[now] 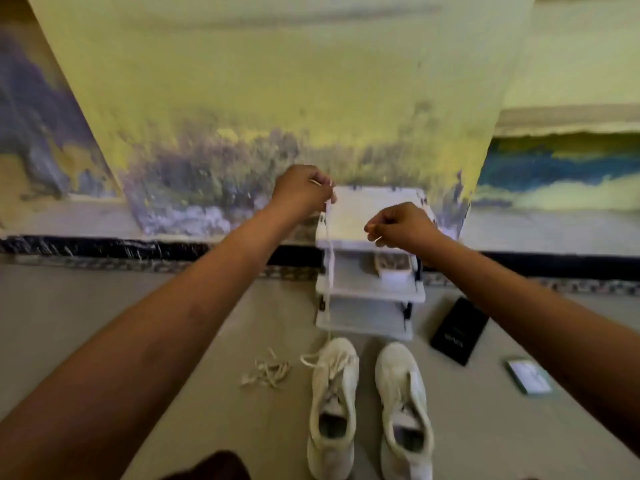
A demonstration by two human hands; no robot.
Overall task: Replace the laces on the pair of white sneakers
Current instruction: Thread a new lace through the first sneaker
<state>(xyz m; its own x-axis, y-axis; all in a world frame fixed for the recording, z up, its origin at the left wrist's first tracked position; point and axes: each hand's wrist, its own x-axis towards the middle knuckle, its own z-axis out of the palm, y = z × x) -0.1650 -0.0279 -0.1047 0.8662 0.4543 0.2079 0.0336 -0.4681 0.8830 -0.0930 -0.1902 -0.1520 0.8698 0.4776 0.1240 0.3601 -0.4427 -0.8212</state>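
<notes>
Both hands are raised in front of the person, well above the floor. The left hand point(301, 192) pinches a white lace point(328, 244) between curled fingers; the lace hangs straight down from it, past the front of a small white shoe rack point(367, 306), to the left sneaker point(332, 407) below. The right hand point(403, 226) is curled too, and a short pale tip shows at its fingers, though whether that is the lace's other end is too blurred to tell. The left sneaker stands on the floor point(173, 341) with its toe toward the rack and lacing across its upper. The right sneaker point(405, 410) stands just beside it, parallel, and seems to have no lace. A loose heap of cream laces point(268, 370) lies on the floor to the left of the pair. To the right of the rack lie a black box point(459, 332) and, farther right, a phone point(528, 375) with a lit screen. A small tub point(394, 268) sits on the rack's middle shelf
</notes>
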